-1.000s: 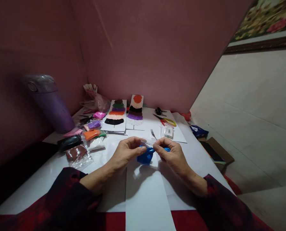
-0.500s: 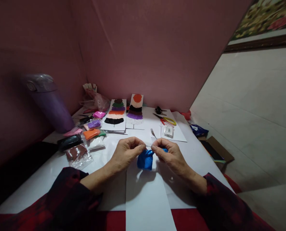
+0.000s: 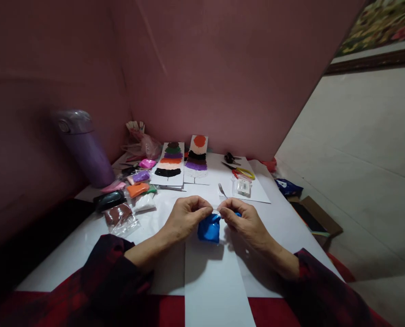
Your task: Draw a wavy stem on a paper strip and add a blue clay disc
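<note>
A small clear plastic bag of blue modelling clay (image 3: 209,228) hangs between my hands, above a white paper strip (image 3: 216,286). My left hand (image 3: 188,215) pinches the bag's upper edge between thumb and forefinger. Close beside it, my right hand (image 3: 241,220) pinches the same edge, its fingertips nearly meeting the left ones. A bit of blue shows past the right fingers; whether it is held there I cannot tell. Just beyond the right hand lies a small fork (image 3: 222,190), its lower end hidden by the fingers.
Bagged clay in several colours, such as a brown pack (image 3: 117,213), lies left, before a purple bottle (image 3: 86,150). Two cards with coloured bands (image 3: 170,165) are at the back. Yellow-handled scissors (image 3: 245,173) and a small white packet (image 3: 244,186) lie right. An open cardboard box (image 3: 321,215) sits beyond the table edge.
The whole view has shifted, so things appear farther right. My fingertips are slightly closer together on the bag's edge; both hands keep their pinch.
</note>
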`<state>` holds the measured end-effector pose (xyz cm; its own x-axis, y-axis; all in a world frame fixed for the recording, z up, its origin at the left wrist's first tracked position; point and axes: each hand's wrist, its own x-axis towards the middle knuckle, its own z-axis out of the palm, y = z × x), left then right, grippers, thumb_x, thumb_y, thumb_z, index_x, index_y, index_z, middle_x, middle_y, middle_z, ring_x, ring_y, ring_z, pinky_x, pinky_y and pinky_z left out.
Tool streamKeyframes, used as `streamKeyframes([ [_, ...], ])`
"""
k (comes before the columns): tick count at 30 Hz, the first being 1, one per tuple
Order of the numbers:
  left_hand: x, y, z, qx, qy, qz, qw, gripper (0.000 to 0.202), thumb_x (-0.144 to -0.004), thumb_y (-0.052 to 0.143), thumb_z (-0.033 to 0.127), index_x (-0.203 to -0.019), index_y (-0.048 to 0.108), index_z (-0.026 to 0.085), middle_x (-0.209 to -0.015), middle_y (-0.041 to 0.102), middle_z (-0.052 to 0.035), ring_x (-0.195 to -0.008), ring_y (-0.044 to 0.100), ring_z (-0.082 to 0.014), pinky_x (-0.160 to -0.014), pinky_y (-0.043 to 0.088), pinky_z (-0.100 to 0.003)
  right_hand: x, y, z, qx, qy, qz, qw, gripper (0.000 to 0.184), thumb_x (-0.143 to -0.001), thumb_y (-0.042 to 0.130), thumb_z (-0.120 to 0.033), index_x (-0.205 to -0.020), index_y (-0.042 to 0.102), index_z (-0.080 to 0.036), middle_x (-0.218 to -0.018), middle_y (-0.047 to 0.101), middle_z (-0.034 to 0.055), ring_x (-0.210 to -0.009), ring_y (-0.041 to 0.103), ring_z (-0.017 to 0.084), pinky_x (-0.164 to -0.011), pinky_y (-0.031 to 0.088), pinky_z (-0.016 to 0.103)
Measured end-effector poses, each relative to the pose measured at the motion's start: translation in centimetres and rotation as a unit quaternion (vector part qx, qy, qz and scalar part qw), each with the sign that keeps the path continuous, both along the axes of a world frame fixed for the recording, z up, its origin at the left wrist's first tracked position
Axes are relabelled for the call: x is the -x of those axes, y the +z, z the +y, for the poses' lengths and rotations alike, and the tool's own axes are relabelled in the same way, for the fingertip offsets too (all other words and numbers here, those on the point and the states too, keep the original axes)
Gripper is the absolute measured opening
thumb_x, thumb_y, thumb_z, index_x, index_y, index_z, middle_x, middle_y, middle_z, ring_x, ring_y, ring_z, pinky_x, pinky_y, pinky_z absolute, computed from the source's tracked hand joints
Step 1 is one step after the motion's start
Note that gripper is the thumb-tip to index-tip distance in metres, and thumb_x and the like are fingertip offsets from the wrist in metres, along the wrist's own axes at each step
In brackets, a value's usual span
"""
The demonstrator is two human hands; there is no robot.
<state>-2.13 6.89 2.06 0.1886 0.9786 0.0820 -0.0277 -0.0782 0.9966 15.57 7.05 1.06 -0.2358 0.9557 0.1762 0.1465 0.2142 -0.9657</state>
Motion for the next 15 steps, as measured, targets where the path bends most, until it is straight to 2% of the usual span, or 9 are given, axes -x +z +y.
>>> streamKeyframes([
  [2, 0.3, 0.2, 0.7, -0.005, 0.037, -0.004, 0.999, 0.017, -0.064, 0.07, 0.028, -0.065, 0.065, 0.012, -0.058, 0.061, 0.0003, -0.055, 0.052, -0.0097, -0.054, 0.04, -0.021, 0.0, -0.3, 0.3, 0.032, -0.017, 0.049, 0.998, 0.032, -0.077, 0.069, -0.049, -0.087, 0.058, -0.02, -0.069, 0.051, -0.0021, -0.054, 0.039, 0.01, -0.047, 0.031, 0.023],
  [4, 1.3, 0.8, 1.8, -0.033, 0.089, 0.003, 0.995, 0.017, -0.064, 0.069, 0.029, -0.066, 0.065, 0.013, -0.059, 0.062, -0.0002, -0.056, 0.053, -0.0108, -0.056, 0.042, -0.023, 0.1, -0.3, 0.4, 0.073, -0.022, 0.117, 0.99, 0.034, -0.076, 0.069, -0.05, -0.087, 0.054, -0.021, -0.07, 0.049, -0.0035, -0.052, 0.035, 0.008, -0.044, 0.028, 0.021],
  [7, 4.2, 2.3, 3.8, -0.096, 0.198, 0.096, 0.971, 0.013, -0.067, 0.065, 0.028, -0.068, 0.063, 0.015, -0.065, 0.065, -0.002, -0.061, 0.058, -0.0143, -0.058, 0.044, -0.025, 0.2, 0.4, 0.2, 0.154, 0.012, 0.196, 0.968, 0.033, -0.08, 0.065, -0.05, -0.079, 0.053, -0.02, -0.071, 0.049, -0.0022, -0.052, 0.036, 0.008, -0.044, 0.028, 0.02],
  [9, 6.6, 3.3, 4.9, -0.134, 0.296, 0.213, 0.921, 0.008, -0.07, 0.062, 0.025, -0.071, 0.064, 0.017, -0.07, 0.067, -0.0035, -0.066, 0.061, -0.0175, -0.061, 0.044, -0.027, 0.3, 0.9, -0.1, 0.2, 0.042, 0.231, 0.951, 0.032, -0.083, 0.061, -0.049, -0.075, 0.055, -0.019, -0.071, 0.049, -0.0005, -0.053, 0.037, 0.009, -0.045, 0.03, 0.021],
  [12, 10.0, 4.1, 6.0, -0.126, 0.426, 0.368, 0.817, 0.01, -0.074, 0.061, 0.027, -0.076, 0.067, 0.02, -0.078, 0.07, -0.0067, -0.077, 0.064, -0.0249, -0.067, 0.044, -0.033, 0.2, 1.2, -0.2, 0.225, 0.066, 0.272, 0.933, 0.03, -0.083, 0.063, -0.044, -0.071, 0.059, -0.016, -0.072, 0.051, 0.0016, -0.056, 0.04, 0.009, -0.046, 0.032, 0.021],
  [14, 11.7, 4.3, 6.2, -0.11, 0.472, 0.404, 0.776, 0.01, -0.076, 0.059, 0.024, -0.08, 0.067, 0.019, -0.081, 0.07, -0.0106, -0.083, 0.064, -0.0303, -0.069, 0.044, -0.038, 0.1, 1.1, -0.2, 0.235, 0.075, 0.289, 0.925, 0.03, -0.083, 0.063, -0.044, -0.071, 0.061, -0.015, -0.075, 0.052, 0.0029, -0.057, 0.041, 0.009, -0.047, 0.033, 0.021],
  [15, 12.3, 4.3, 6.3, -0.107, 0.482, 0.41, 0.767, 0.011, -0.077, 0.059, 0.023, -0.082, 0.067, 0.018, -0.083, 0.07, -0.0126, -0.086, 0.063, -0.0328, -0.07, 0.043, -0.04, 0.1, 1.0, -0.2, 0.24, 0.077, 0.296, 0.921, 0.03, -0.083, 0.063, -0.044, -0.072, 0.062, -0.015, -0.075, 0.052, 0.0031, -0.058, 0.042, 0.009, -0.047, 0.034, 0.021],
])
